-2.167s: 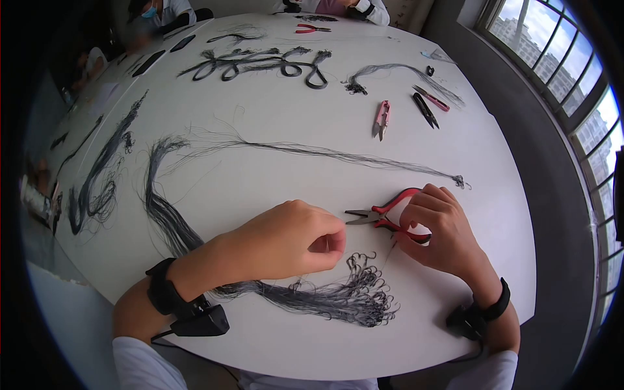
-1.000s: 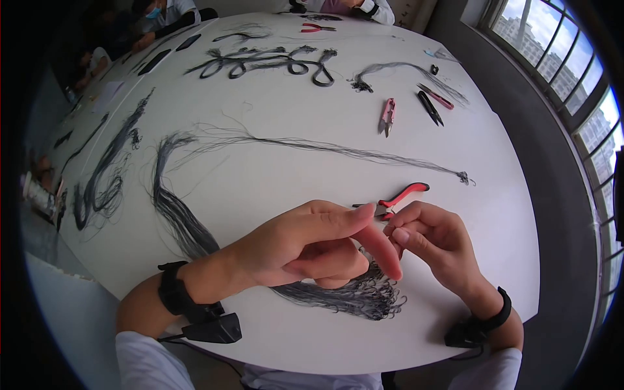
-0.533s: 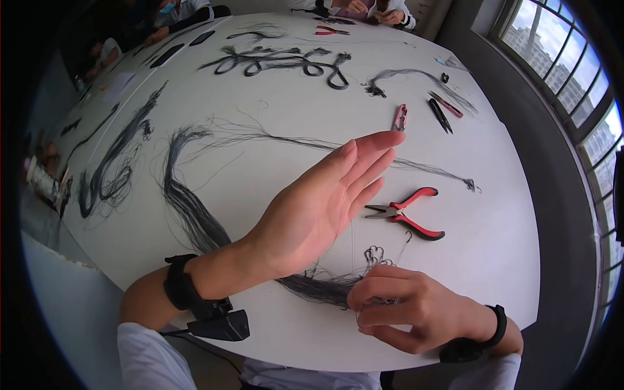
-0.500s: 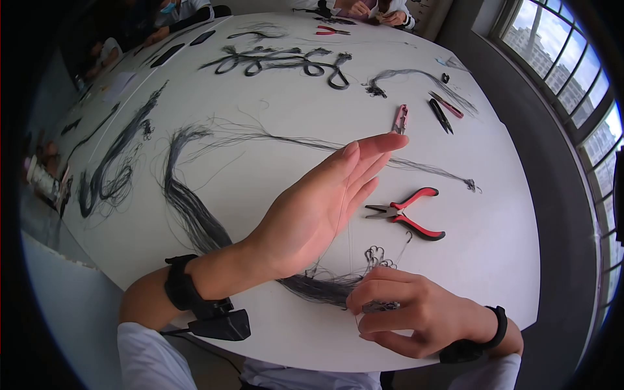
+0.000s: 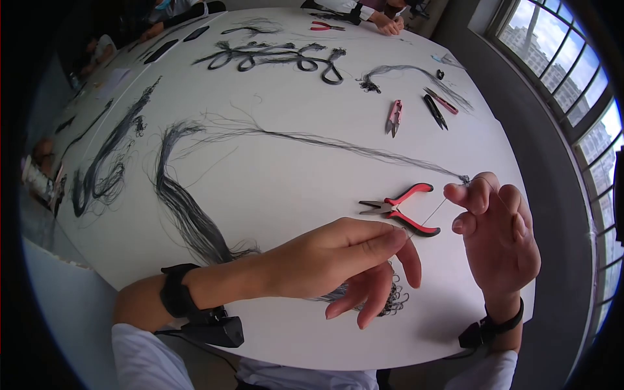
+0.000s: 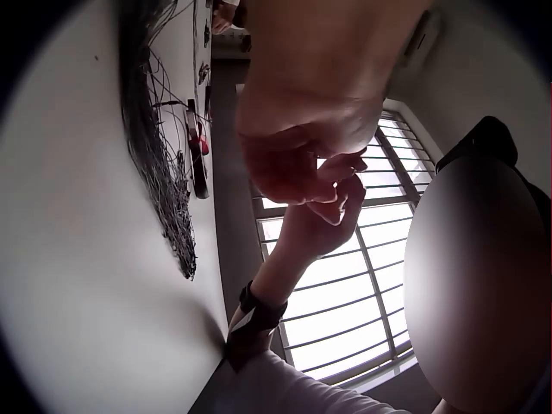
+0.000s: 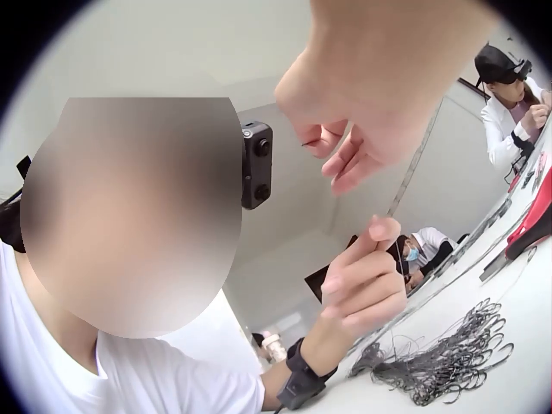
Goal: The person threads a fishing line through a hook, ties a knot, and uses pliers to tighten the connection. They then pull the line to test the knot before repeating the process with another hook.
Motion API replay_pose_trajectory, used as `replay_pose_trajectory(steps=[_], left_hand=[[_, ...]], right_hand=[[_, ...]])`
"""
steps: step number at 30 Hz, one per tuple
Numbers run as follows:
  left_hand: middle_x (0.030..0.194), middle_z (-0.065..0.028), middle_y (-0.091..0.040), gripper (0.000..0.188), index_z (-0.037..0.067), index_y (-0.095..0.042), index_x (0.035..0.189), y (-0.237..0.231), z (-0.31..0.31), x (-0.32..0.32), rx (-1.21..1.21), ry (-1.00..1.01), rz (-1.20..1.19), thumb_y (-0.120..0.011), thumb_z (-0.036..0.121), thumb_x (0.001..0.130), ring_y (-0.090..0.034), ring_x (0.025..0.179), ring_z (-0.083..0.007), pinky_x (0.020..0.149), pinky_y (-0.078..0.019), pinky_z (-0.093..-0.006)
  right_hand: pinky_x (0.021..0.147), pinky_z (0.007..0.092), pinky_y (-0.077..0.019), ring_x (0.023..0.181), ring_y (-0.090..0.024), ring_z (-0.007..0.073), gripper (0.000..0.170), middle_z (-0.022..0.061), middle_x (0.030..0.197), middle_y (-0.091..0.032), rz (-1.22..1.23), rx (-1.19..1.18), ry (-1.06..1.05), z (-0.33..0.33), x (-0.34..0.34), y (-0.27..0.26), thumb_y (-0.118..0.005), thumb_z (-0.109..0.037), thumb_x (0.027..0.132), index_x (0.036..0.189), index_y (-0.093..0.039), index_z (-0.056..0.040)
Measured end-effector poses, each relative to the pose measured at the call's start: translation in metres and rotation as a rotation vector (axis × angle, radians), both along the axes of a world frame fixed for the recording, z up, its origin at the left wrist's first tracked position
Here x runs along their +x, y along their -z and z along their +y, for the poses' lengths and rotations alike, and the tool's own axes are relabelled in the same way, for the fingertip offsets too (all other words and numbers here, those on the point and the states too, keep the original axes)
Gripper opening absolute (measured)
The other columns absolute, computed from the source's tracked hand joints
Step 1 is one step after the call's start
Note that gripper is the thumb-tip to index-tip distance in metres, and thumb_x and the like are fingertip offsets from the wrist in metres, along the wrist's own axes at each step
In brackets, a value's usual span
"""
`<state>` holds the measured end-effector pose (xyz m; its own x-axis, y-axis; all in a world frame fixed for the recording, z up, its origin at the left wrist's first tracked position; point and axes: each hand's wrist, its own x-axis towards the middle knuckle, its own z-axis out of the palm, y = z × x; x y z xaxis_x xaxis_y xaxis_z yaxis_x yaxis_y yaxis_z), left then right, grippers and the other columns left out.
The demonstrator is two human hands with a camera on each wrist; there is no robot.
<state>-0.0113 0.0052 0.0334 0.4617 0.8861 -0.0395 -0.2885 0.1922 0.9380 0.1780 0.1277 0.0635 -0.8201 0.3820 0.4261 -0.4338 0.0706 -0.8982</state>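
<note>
Thumb and index fingertip of my left hand (image 5: 354,257) pinch a thin fishing line (image 5: 437,213), the other left fingers hanging loose. It stretches up to my right hand (image 5: 502,244), raised at the right with curled fingers; a strand passes over them. Below the left hand, a cluster of dark fish hooks (image 5: 395,300) lies on the table, partly hidden by that hand; the right wrist view shows these hooks (image 7: 448,362) more fully. Their grey bundle of lines (image 5: 195,218) curves away to the left. Pliers with red and black handles (image 5: 417,189) lie spread behind the hands.
Pink thread snips (image 5: 396,117) and black snips (image 5: 435,112) lie at the back right. More line bundles (image 5: 312,62) are spread across the white table (image 5: 312,195). Other people sit at the far side. A barred window (image 5: 565,71) is on the right.
My right hand has lifted from beside the hooks up to the right. My left hand, formerly held flat and raised, has come down and pinches the line, now stretched between both hands.
</note>
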Motion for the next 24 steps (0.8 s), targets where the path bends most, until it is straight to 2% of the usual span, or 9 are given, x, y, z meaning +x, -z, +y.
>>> replay_pose_trajectory(steps=[1, 4, 8, 11, 13, 14, 17, 21, 24], left_hand=[[0.061, -0.0096, -0.060, 0.047, -0.007, -0.053, 0.102, 0.000, 0.001, -0.002, 0.043, 0.046, -0.014, -0.023, 0.029, 0.101, -0.052, 0.044, -0.0119, 0.042, -0.0404, -0.0208], [0.056, -0.0080, -0.059, 0.050, -0.010, -0.054, 0.102, -0.001, 0.002, -0.007, 0.028, 0.193, -0.041, -0.022, 0.029, 0.101, -0.047, 0.041, -0.0097, 0.040, -0.0375, -0.0193], [0.056, -0.0079, -0.059, 0.050, -0.011, -0.054, 0.103, -0.001, 0.000, -0.003, -0.052, 0.224, -0.086, -0.023, 0.028, 0.101, -0.052, 0.045, -0.0122, 0.047, -0.0429, -0.0215], [0.066, -0.0128, -0.063, 0.050, -0.010, -0.055, 0.104, 0.005, 0.000, 0.001, 0.015, 0.201, -0.199, -0.023, 0.028, 0.100, -0.062, 0.062, -0.0195, 0.066, -0.0492, -0.0272], [0.098, -0.0232, -0.063, 0.052, -0.010, -0.054, 0.108, 0.003, 0.000, 0.003, 0.087, 0.084, -0.289, -0.024, 0.032, 0.100, -0.062, 0.094, -0.0306, 0.086, -0.0464, -0.0364], [0.098, -0.0232, -0.063, 0.052, -0.010, -0.054, 0.108, 0.002, 0.000, 0.003, 0.087, 0.083, -0.287, -0.024, 0.032, 0.100, -0.062, 0.094, -0.0306, 0.086, -0.0464, -0.0364], [0.138, -0.0284, -0.033, 0.057, -0.005, -0.051, 0.118, 0.003, 0.006, 0.000, 0.053, 0.030, -0.485, -0.026, 0.041, 0.098, -0.045, 0.121, -0.0382, 0.097, -0.0399, -0.0433], [0.140, -0.0253, -0.032, 0.055, -0.002, -0.048, 0.123, 0.002, 0.009, -0.003, 0.101, 0.004, -0.528, -0.022, 0.040, 0.098, -0.036, 0.128, -0.0363, 0.104, -0.0324, -0.0436], [0.142, -0.0212, -0.031, 0.054, -0.002, -0.043, 0.128, -0.004, 0.007, -0.003, 0.108, -0.176, -0.519, -0.020, 0.037, 0.099, -0.033, 0.131, -0.0321, 0.107, -0.0296, -0.0420]], right_hand=[[0.088, 0.0386, -0.0494, 0.121, -0.042, 0.0446, 0.028, 0.0174, 0.102, -0.049, -0.013, -0.040, 0.032, 0.004, 0.000, 0.001, -0.037, -0.025, 0.092, 0.070, -0.035, -0.0068], [0.093, 0.0349, -0.0460, 0.125, -0.039, 0.0400, 0.027, 0.0159, 0.102, -0.050, 0.024, -0.253, 0.035, 0.010, -0.005, 0.006, -0.035, -0.024, 0.092, 0.070, -0.033, -0.0077], [0.099, 0.0346, -0.0399, 0.127, -0.038, 0.0379, 0.026, 0.0140, 0.103, -0.051, 0.089, -0.222, 0.146, 0.016, -0.006, 0.006, -0.035, -0.022, 0.092, 0.070, -0.032, -0.0098], [0.100, 0.0387, -0.0375, 0.126, -0.039, 0.0381, 0.024, 0.0151, 0.108, -0.052, 0.042, -0.043, 0.193, 0.017, -0.007, 0.008, -0.038, -0.023, 0.092, 0.074, -0.040, -0.0077], [0.098, 0.0425, -0.0370, 0.124, -0.043, 0.0367, 0.023, 0.0168, 0.115, -0.054, -0.043, 0.155, 0.283, 0.019, -0.007, 0.013, -0.041, -0.023, 0.093, 0.080, -0.047, -0.0054], [0.098, 0.0425, -0.0370, 0.124, -0.043, 0.0367, 0.023, 0.0168, 0.115, -0.054, -0.042, 0.155, 0.282, 0.020, -0.008, 0.015, -0.041, -0.023, 0.093, 0.080, -0.047, -0.0054], [0.097, 0.0413, -0.0377, 0.121, -0.046, 0.0297, 0.024, 0.0181, 0.119, -0.055, -0.104, 0.234, 0.419, 0.022, -0.011, 0.018, -0.040, -0.020, 0.094, 0.077, -0.048, -0.0056], [0.094, 0.0394, -0.0393, 0.116, -0.049, 0.0258, 0.025, 0.0172, 0.116, -0.057, -0.187, 0.264, 0.444, 0.024, -0.013, 0.022, -0.042, -0.021, 0.094, 0.076, -0.049, -0.0044], [0.085, 0.0310, -0.0439, 0.092, -0.057, 0.0175, 0.018, 0.0141, 0.107, -0.062, -0.496, 0.158, 0.316, 0.007, -0.011, 0.020, -0.050, -0.013, 0.091, 0.081, -0.054, 0.0025]])
